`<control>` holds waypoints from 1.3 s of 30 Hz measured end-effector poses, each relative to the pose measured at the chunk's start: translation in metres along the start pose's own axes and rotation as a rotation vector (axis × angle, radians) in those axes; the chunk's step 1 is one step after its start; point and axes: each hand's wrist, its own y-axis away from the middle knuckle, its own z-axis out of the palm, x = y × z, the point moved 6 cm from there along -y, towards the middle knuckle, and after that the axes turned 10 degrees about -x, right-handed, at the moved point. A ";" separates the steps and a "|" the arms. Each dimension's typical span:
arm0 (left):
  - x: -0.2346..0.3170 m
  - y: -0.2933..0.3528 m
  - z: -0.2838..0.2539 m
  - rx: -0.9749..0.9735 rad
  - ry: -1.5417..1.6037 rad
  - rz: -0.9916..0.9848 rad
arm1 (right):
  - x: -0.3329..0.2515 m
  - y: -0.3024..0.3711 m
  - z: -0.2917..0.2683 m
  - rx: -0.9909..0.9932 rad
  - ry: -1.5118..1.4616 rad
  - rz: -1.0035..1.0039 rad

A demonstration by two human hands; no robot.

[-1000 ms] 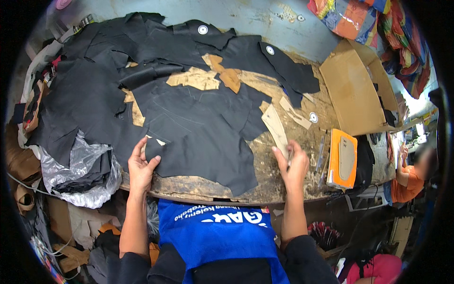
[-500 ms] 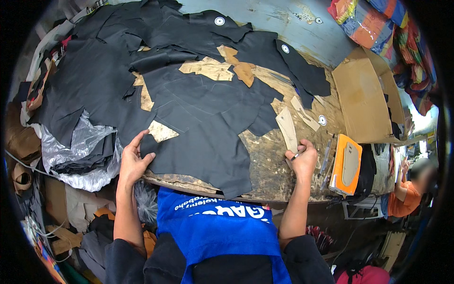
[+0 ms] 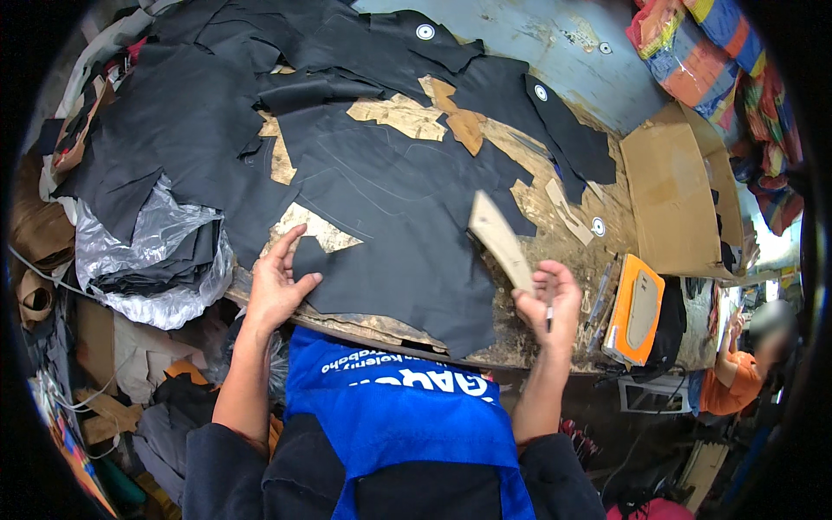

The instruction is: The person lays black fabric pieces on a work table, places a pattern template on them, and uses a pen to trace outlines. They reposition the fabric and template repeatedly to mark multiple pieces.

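A black leather-like sheet lies over the near part of the worn wooden table, with thin pale outlines drawn on it. My left hand is at its left edge, thumb and fingers spread apart, the thumb on the sheet. My right hand is closed on the lower end of a long, curved tan pattern piece, lifted and tilted over the sheet's right side. A dark pen is also held in that hand, its tip pointing down. Some right-hand fingers are hidden.
More black sheets cover the left and far table. A second tan pattern piece lies right of centre. An orange-edged case and a cardboard box stand at the right. A plastic bag hangs at left. A person sits far right.
The tan pattern piece has been raised from the table and swung left over the black sheet. The near sheet and my left hand have shifted slightly right; the whole view has shifted too.
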 end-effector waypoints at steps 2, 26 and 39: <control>0.002 0.004 -0.006 0.029 -0.076 -0.033 | 0.005 0.003 0.028 -0.046 0.061 -0.039; 0.039 -0.059 0.089 0.028 -1.050 0.051 | 0.001 0.021 0.069 -0.017 0.704 -0.105; 0.050 -0.115 0.121 -0.741 -0.291 0.201 | 0.019 0.014 0.052 0.001 0.008 -0.098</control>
